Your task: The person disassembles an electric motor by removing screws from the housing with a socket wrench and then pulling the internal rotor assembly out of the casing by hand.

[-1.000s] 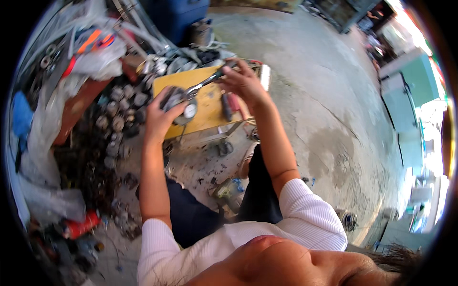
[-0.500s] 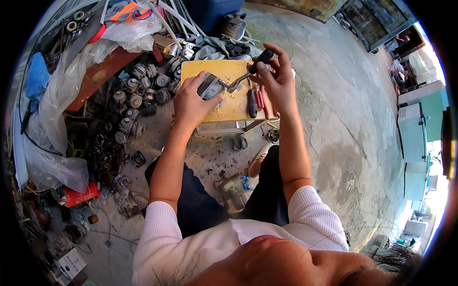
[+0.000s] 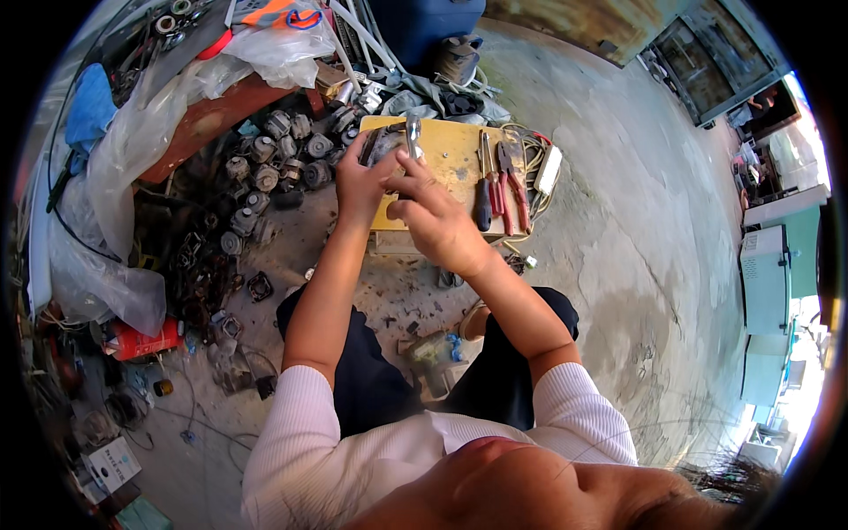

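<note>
My left hand (image 3: 358,181) is closed on a dark metal part (image 3: 380,141) over the yellow board of a low stand (image 3: 457,184). My right hand (image 3: 431,216) reaches across to meet it, fingers curled around a tool whose shiny steel shaft (image 3: 412,132) sticks upright; its handle is hidden. To their right on the board lie a dark-handled screwdriver (image 3: 484,203), red-handled pliers (image 3: 514,188) and another red-handled tool (image 3: 496,194). A small bit of metal (image 3: 445,155) also rests on the board.
Left of the stand are heaped dirty motor-like parts (image 3: 265,177), plastic sheeting (image 3: 132,283) and a red item (image 3: 146,344). A blue bin (image 3: 424,26) stands behind. A cable with a white power strip (image 3: 548,170) lies at right. Pale green cabinets (image 3: 764,278) line the right side.
My right hand has swung left and down to my left hand, and the tool in it now has its metal end upward. More of the tools on the board now shows.
</note>
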`<action>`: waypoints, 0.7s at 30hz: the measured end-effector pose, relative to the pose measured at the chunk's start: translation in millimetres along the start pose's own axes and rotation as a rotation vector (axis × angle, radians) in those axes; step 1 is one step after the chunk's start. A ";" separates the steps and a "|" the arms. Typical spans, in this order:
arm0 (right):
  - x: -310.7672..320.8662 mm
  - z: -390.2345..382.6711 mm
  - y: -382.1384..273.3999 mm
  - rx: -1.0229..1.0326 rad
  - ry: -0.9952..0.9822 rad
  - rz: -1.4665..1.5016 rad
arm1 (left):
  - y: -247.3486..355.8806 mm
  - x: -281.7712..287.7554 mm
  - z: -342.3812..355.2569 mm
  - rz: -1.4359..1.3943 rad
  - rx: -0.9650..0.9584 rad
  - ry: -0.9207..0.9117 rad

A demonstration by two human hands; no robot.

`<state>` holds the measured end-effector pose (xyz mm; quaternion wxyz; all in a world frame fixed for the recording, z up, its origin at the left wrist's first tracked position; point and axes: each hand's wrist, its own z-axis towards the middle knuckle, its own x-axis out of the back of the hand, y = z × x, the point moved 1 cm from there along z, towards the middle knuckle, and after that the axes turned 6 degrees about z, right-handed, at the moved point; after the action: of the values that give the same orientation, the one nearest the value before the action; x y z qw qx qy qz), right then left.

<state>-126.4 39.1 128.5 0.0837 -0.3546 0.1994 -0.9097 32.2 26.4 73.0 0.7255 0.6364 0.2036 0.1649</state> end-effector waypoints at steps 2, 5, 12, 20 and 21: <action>-9.6 -3.9 3.3 0.033 -0.038 -0.024 | -1.6 -0.1 0.7 -0.229 0.131 -0.021; -13.2 -7.1 10.1 0.036 -0.036 -0.041 | 4.2 2.3 -2.0 -0.326 0.132 -0.030; -10.6 -11.4 12.5 -0.276 0.065 -0.037 | 15.8 6.8 -0.2 -0.280 0.156 0.031; -11.0 -3.0 2.7 -0.301 0.115 0.251 | 12.5 13.3 2.4 -0.183 0.099 0.081; -10.1 -3.0 1.2 -0.329 0.120 0.311 | 12.6 13.9 2.2 -0.179 0.101 0.070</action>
<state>-121.0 42.0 119.7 0.1521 -0.2737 0.4021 -0.8604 45.5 33.1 84.5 0.6967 0.6452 0.2932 0.1111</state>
